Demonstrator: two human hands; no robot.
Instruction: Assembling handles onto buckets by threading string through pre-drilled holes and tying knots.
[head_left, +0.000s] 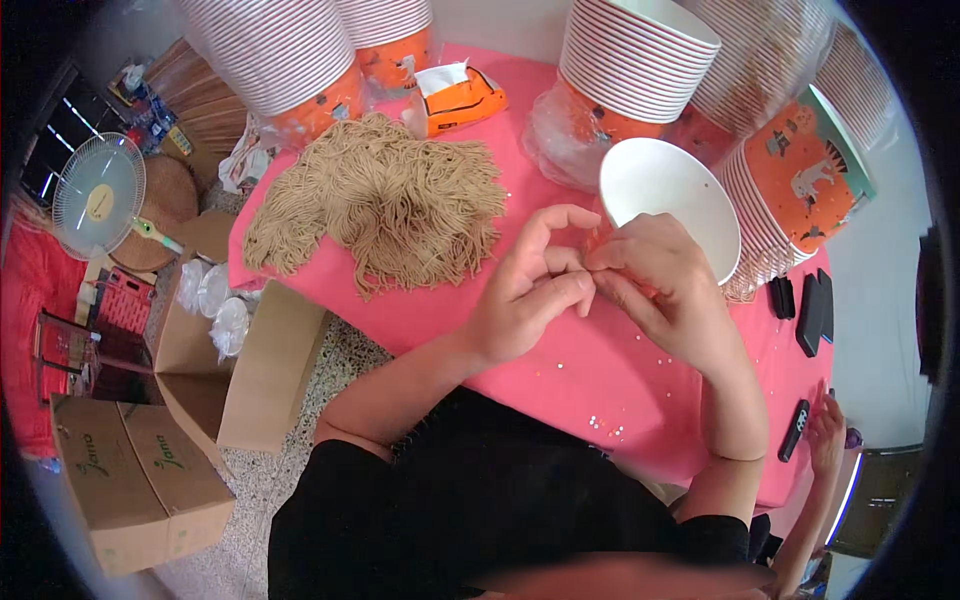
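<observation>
A pink tablecloth lies under both hands, with a heap of tan strings left of them and a white paper bowl just beyond. The left hand and right hand meet fingertip to fingertip, pinching a small orange-red piece; it looks light and limp, best held by its edge.

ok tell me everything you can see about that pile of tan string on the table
The pile of tan string is a loose heap of many thin, beige, cord-like strands, bunched at the middle and fanning out with cut ends along the edges. It lies flat on the pink tablecloth, just in front of the stacked paper cups. Neither hand touches it; the left hand works beside it.
</observation>
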